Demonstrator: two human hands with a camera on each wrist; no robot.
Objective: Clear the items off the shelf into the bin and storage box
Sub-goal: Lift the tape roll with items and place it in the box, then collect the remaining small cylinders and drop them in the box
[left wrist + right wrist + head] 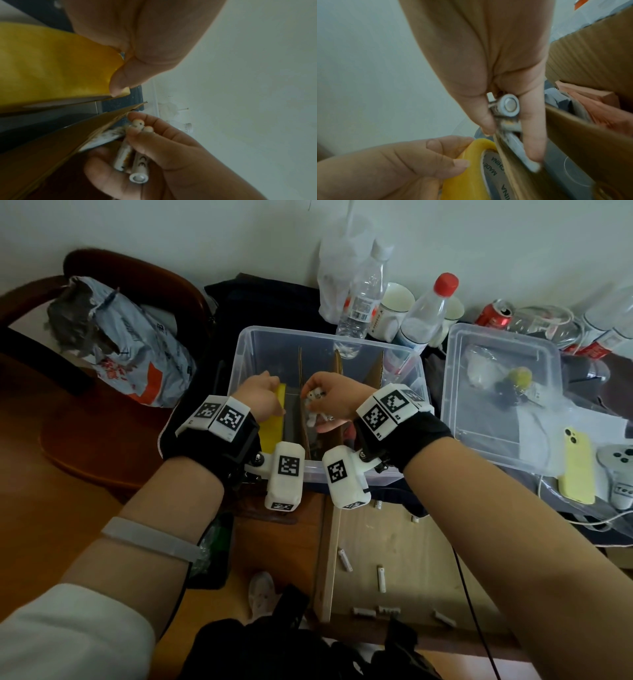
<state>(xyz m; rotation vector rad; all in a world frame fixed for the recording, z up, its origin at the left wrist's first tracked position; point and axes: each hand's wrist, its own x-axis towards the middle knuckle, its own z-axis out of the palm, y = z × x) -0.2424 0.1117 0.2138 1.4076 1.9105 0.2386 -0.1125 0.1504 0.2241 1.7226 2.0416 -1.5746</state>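
Yellow packing tape [274, 416] fills your left hand [259, 398]: the fingers curl over the roll's rim, and it stands on edge in the leftmost compartment of the clear storage box [255, 337]. Your right hand [334, 400] is closed round a small bundle of white batteries [313, 409], thumb and fingers pinching them together; the left wrist view shows their ends poking out of the grip. That hand hovers over the next compartment, just beside a cardboard divider [303, 402] that separates it from the tape.

Neither load is let go yet, so both drops are only half made. Loosen the left fingers first, since the roll looks to be seated already, then lower the batteries between the dividers before you release them, or they may scatter.

Plenty is left. On the pale wooden shelf [394, 556] below your wrists, several more loose batteries [381, 578] lie well apart from one another. A second clear bin [455, 392] to the right already holds a few small things in plastic; what they are I cannot tell. Bottles [363, 299] and a red can [495, 313] stand behind on the tabletop.
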